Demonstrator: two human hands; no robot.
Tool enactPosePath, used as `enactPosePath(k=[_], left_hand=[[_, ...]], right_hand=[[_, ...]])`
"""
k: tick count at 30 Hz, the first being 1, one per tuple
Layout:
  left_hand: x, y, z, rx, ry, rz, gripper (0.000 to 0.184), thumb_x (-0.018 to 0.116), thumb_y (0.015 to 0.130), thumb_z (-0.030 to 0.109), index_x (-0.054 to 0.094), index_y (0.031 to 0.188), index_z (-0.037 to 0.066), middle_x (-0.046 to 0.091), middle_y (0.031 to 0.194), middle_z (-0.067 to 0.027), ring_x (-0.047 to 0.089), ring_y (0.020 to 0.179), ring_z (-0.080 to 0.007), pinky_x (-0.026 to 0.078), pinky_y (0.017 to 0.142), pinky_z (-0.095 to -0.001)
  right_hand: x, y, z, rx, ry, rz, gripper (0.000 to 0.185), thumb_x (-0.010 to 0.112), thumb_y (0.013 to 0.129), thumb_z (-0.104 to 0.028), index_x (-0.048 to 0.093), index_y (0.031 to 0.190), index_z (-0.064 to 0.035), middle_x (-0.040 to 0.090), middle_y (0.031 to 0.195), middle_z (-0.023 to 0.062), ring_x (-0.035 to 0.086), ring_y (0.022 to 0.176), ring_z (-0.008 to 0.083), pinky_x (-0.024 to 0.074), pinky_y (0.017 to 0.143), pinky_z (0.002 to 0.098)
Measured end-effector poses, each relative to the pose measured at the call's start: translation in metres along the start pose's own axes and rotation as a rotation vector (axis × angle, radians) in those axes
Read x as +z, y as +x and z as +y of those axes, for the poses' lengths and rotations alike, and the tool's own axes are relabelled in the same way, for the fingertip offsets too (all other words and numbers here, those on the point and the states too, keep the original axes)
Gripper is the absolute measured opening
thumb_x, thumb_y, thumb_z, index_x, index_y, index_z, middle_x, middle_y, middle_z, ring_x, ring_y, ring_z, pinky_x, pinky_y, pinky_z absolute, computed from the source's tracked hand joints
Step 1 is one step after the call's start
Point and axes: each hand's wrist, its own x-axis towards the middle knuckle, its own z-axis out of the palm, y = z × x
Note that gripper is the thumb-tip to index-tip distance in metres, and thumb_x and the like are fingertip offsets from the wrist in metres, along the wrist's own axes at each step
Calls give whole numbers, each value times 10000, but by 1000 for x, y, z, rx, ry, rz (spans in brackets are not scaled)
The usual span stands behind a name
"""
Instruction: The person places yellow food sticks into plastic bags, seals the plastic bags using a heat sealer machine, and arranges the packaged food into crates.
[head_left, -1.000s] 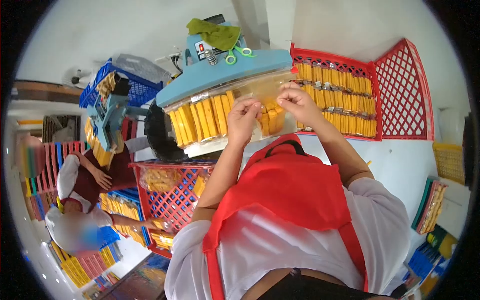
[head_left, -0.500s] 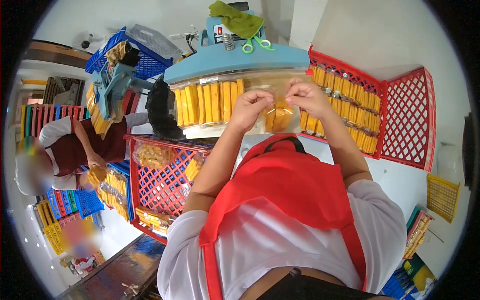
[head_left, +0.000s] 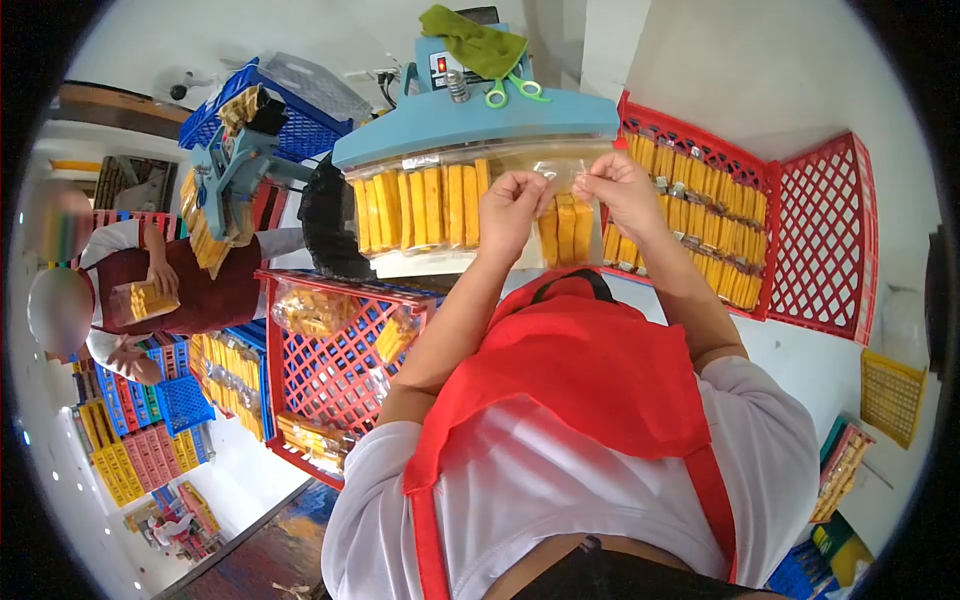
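Note:
A clear plastic bag of yellow sticks (head_left: pixel 566 232) is stretched by its top edge between my two hands. My left hand (head_left: pixel 510 215) pinches one top corner, fingers closed. At the other corner my right hand (head_left: pixel 622 192) has its thumb and fingers pressed together on the film. The sticks stand side by side in the lower part of the bag. Left of my left hand, several similar bags of yellow sticks (head_left: pixel 415 207) lie in a row with their tops against a blue bar sealer (head_left: pixel 475 122).
A red crate (head_left: pixel 766 250) of packed bags stands at right, another red crate (head_left: pixel 335 370) at lower left. Green-handled scissors (head_left: pixel 515 92) and a green cloth (head_left: pixel 472 42) rest on the sealer. At left, a co-worker in a maroon apron (head_left: pixel 215 285) holds a bag beside a second sealer (head_left: pixel 232 165).
The bag between my hands has straightened, its sticks now upright and its top film pulled up flat. The co-worker's bag has moved left, close to their body.

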Motion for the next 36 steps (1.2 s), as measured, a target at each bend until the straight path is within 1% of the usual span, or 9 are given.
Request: enactPosePath(k=[5,11,14,17,19,23,25,28,36], left_hand=[[-4,3,-8,165,-71,-21,46,496,804,-7,524,781,21,546,748,-21,492,647,-65,400,595,-196],[-15,5,-2,220,265,-193,88,496,811,1,577,806,34,541,784,-9,498,678,-80,403,632,-208],[-16,6,1,11,196,-172,102,504,807,16,604,821,32,538,763,-5,491,720,-84,399,639,-217],[-11,-1,13,127,368,-176,136,528,787,45,616,891,34,550,751,-30,503,742,-121,403,643,-236],[-13,1,27,367,914,-284,214,516,750,19,636,913,88,565,859,-119,529,680,-199,422,642,-277],[-20,14,19,499,904,-386,229,535,742,53,632,937,120,563,862,-147,541,735,-260,430,688,-301],[-16,14,18,545,752,-412,189,563,768,110,631,943,84,554,762,-80,528,767,-181,423,702,-274],[-18,15,25,182,669,-377,208,593,758,132,623,956,77,579,801,-86,551,785,-170,431,712,-264],[-9,21,10,309,653,-267,213,620,745,115,621,943,38,599,765,-77,560,711,-136,443,653,-238]], right_hand=[[4,-1,-11,4,35,-25,202,557,736,55,464,895,-27,580,833,102,569,698,125,469,633,243],[13,-2,-22,35,-54,-20,277,543,728,75,420,958,-20,584,833,111,562,696,122,450,625,231],[7,2,-16,46,-51,9,266,550,732,63,426,952,-18,590,808,103,557,690,120,438,607,223],[6,1,-13,51,-37,-5,288,563,735,37,395,965,-6,584,775,110,562,673,133,443,604,233],[8,2,-13,61,-15,-38,267,560,737,48,427,958,-21,595,781,82,553,672,107,430,599,211],[6,11,-11,-1,-220,-113,274,560,743,43,434,977,-24,596,788,73,549,678,96,429,607,206],[8,13,-12,-80,-233,-130,248,564,760,3,447,977,-15,588,748,52,550,678,77,428,598,197],[4,21,-3,-67,-276,-135,242,558,770,-4,456,989,-19,589,754,41,546,688,68,424,606,195],[-21,28,7,106,-269,-302,218,582,782,-113,517,975,-34,554,754,-26,508,697,49,407,650,195]])
